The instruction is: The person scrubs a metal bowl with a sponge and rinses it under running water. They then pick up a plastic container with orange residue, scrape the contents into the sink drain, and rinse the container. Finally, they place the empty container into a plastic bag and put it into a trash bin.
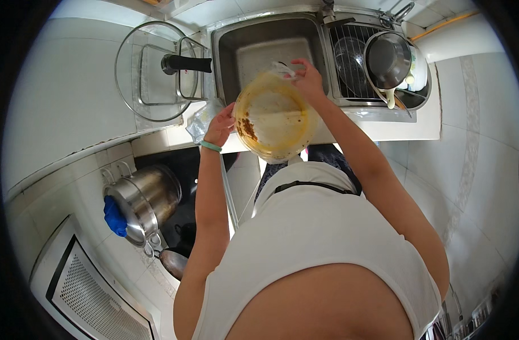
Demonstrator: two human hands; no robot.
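A round, clear plastic container (276,117), smeared with yellow-brown residue, is tilted in front of me over the near edge of the steel sink (268,46). My left hand (222,125), with a green band at its wrist, grips the container's left rim. At the upper right of the container, my right hand (307,80) has its fingers closed on crumpled clear plastic (283,69). That plastic overlaps the container's far rim; whether the two are joined I cannot tell. More crumpled clear plastic (200,121) lies on the counter just left of my left hand.
A glass lid (127,91) with a black handle stands in a wire rack left of the sink. The faucet (328,15) is at the back. A drying rack (348,46) and metal pot (387,61) are on the right. Stacked steel pots (144,199) stand at lower left.
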